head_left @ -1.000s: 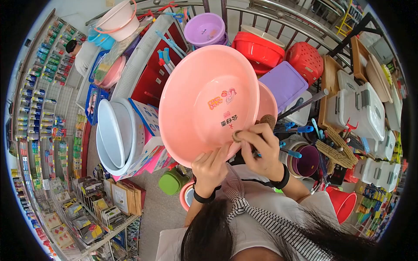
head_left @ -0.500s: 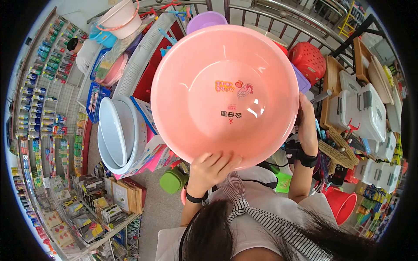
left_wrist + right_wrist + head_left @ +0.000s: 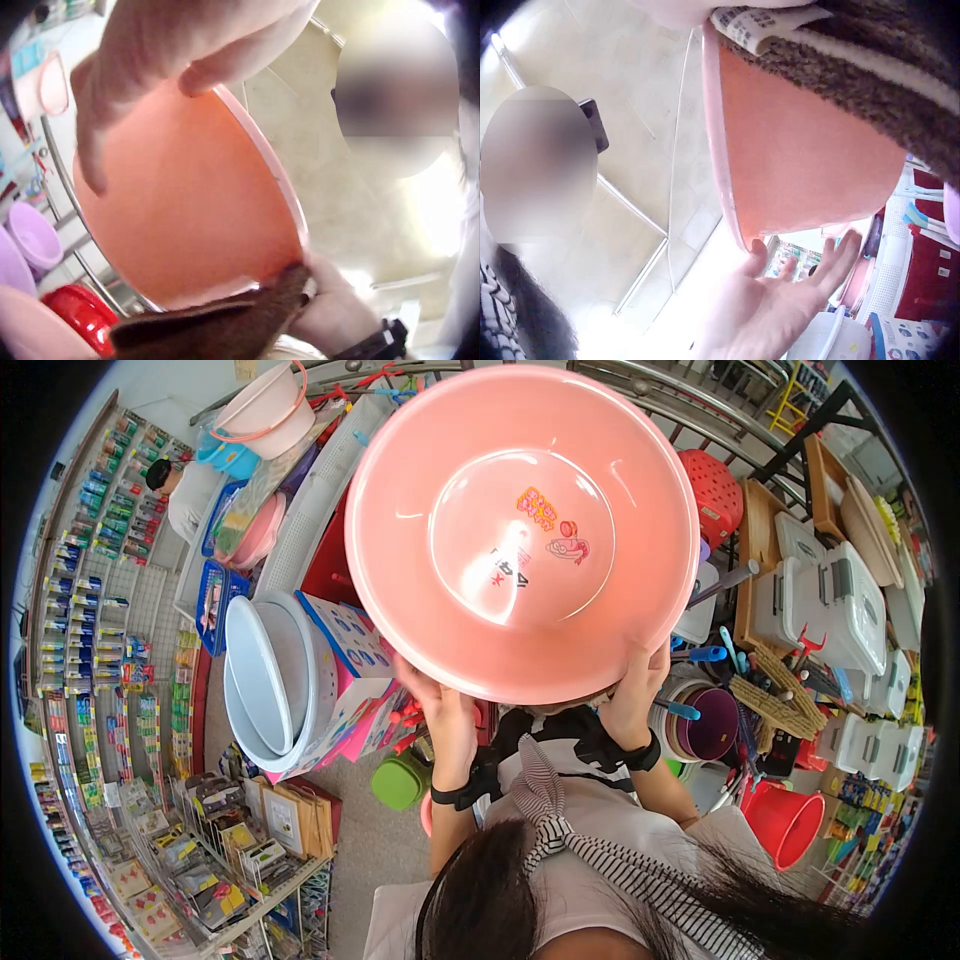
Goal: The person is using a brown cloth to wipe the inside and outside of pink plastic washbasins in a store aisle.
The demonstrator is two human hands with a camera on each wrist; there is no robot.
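A large glossy pink basin (image 3: 520,535) with printed characters and a cartoon is raised in front of me, its inside facing the head camera. My left hand (image 3: 447,722) supports it low on the left; in the right wrist view its thumb touches the rim and its fingers (image 3: 836,266) are spread beneath the wall. Low on the right, my right hand (image 3: 632,705) grips the rim with the thumb over the edge. A brown fleecy cloth (image 3: 862,90) with a white label hangs from my right hand against the basin's outer side. The basin hides most fingers in the head view.
Pale blue basins (image 3: 265,670) stand at left beside a patterned box (image 3: 345,630). Lidded white storage boxes (image 3: 835,600) and a red bucket (image 3: 785,825) are on the right. Below the left hand is a green bin (image 3: 400,780). A metal railing (image 3: 720,405) runs behind.
The basin has come up closer to the head camera and turned slightly. My left hand has moved from over the rim to beneath it; the right hand has shifted down along the rim.
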